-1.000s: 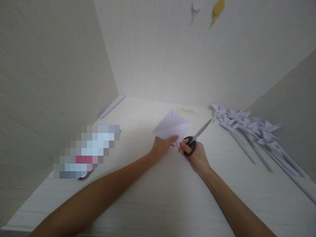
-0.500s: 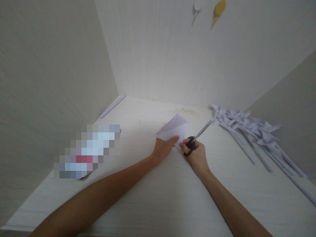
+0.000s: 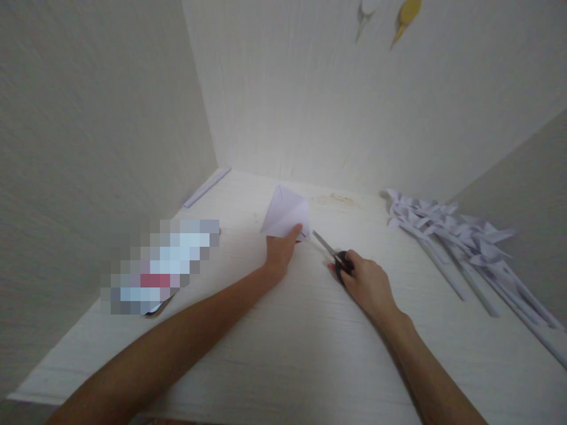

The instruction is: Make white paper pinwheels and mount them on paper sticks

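Note:
My left hand (image 3: 282, 251) grips a square of white paper (image 3: 283, 211) by its near edge, thumb on top and the other fingers hidden underneath. Crease lines run across the paper. To the right, my right hand (image 3: 364, 274) is closed around the black handles of a pair of scissors (image 3: 330, 250). The blades point up and left toward the paper's near right corner, a small gap away from it. They look nearly closed.
Paper pinwheels on rolled paper sticks (image 3: 447, 227) lie piled at the right. A blurred-out phone (image 3: 163, 265) rests at the left, with a rolled paper stick (image 3: 207, 188) behind it. White walls enclose the tabletop; a white hook (image 3: 367, 7) and a yellow hook (image 3: 408, 12) hang on the back one.
My left hand has shifted the paper left and turned it a little. My right hand has moved slightly right and swung the scissors from pointing up-right to pointing up-left.

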{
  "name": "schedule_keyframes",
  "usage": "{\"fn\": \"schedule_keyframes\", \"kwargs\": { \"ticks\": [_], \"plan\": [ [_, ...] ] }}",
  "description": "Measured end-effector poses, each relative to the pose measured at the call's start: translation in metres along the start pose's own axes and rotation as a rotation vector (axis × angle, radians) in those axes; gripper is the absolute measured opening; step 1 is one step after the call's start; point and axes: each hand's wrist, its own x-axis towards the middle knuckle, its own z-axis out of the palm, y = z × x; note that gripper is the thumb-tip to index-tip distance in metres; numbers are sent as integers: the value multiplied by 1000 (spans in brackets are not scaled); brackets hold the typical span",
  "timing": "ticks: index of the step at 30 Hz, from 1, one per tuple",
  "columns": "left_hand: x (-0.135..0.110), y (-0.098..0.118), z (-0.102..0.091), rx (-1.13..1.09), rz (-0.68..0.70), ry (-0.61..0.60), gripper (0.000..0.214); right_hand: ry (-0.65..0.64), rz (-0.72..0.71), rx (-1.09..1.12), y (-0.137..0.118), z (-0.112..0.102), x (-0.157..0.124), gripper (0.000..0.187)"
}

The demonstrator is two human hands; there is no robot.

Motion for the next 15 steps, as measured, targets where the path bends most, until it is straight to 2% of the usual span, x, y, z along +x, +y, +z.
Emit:
{"fn": "schedule_keyframes", "kwargs": {
  "ticks": [2, 5, 15],
  "plan": [
    [4, -2, -1, 11, 25, 26, 41, -4, -16, -186, -1, -3, -1, 29],
    [5, -4, -2, 16, 30, 33, 43, 5, -22, -306, -3, -5, -3, 33],
    [-1, 0, -1, 40, 69, 14, 33, -13, -14, -388, -12, -8, -6, 42]
  ]
}}
